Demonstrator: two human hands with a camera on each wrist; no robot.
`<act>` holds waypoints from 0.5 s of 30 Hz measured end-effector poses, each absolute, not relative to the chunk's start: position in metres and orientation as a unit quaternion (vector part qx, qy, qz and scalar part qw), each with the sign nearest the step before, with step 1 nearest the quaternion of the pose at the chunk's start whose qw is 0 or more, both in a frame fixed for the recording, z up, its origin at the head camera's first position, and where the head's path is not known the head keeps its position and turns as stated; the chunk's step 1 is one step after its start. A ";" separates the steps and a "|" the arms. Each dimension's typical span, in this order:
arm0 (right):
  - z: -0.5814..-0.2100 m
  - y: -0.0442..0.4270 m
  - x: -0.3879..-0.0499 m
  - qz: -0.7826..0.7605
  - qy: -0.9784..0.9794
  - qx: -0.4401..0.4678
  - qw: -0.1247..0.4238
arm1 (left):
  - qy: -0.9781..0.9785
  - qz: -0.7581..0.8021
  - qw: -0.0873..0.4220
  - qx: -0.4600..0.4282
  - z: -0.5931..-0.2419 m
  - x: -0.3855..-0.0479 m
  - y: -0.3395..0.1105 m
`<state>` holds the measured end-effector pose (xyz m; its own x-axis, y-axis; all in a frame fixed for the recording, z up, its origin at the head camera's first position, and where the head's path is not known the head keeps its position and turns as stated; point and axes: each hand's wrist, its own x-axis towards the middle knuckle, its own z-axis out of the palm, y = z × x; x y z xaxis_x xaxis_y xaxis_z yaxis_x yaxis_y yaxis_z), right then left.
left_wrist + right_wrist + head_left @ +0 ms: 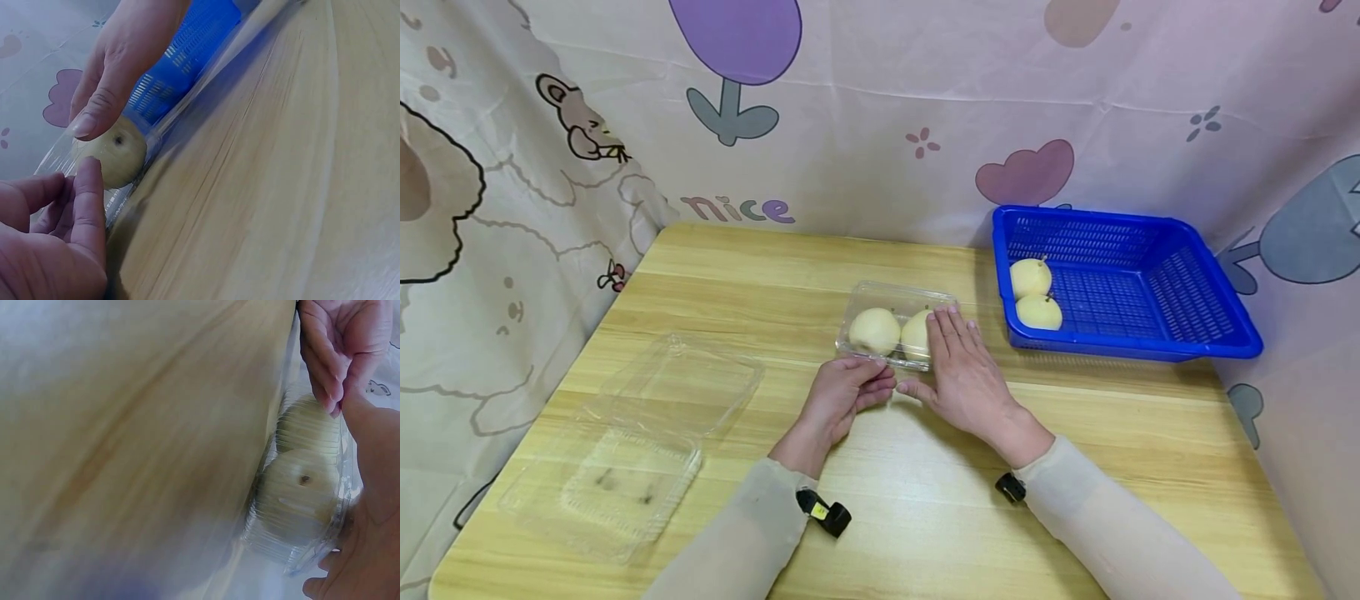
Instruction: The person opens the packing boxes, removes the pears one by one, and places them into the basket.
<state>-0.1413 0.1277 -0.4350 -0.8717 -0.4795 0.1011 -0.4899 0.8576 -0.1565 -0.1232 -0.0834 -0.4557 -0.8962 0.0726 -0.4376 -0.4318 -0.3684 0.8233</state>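
Note:
A clear plastic box [895, 292] with a closed lid stands mid-table, holding two pale yellow pears [875, 331]. My left hand [842, 396] pinches its front rim between thumb and fingers. Straight fingers of my right hand [966, 379] rest on the right part of the lid, over one pear. In the left wrist view, my left hand [62, 234] is at the rim and my right hand [128, 53] lies over the box. The right wrist view shows both pears [297, 497] through the ribbed side, with my right hand [372, 506] along the lid.
A blue basket [1135, 346] at the back right has two pears [1038, 312] along its left side. An open clear box [625, 475] with its lid folded back lies on the table [1075, 517] at the left. Printed cloth [865, 167] hangs behind and beside the table.

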 end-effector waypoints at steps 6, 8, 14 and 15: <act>-0.435 0.128 -0.142 0.082 -0.963 0.256 0.026 | 0.541 0.810 0.159 -0.160 -0.457 -0.125 -0.083; -0.435 0.128 -0.142 0.080 -0.963 0.257 0.026 | 0.543 0.810 0.158 -0.157 -0.458 -0.125 -0.082; -0.434 0.128 -0.141 0.078 -0.962 0.261 0.029 | 0.545 0.810 0.150 -0.156 -0.459 -0.126 -0.080; -0.434 0.128 -0.141 0.077 -0.962 0.262 0.030 | 0.546 0.810 0.149 -0.155 -0.459 -0.126 -0.079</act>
<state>-0.1414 0.1277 -0.4337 -0.8610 -0.4991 0.0982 -0.5083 0.8509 -0.1327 -0.1256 -0.0789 -0.4592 -0.9076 0.0722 -0.4136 -0.4106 -0.3588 0.8383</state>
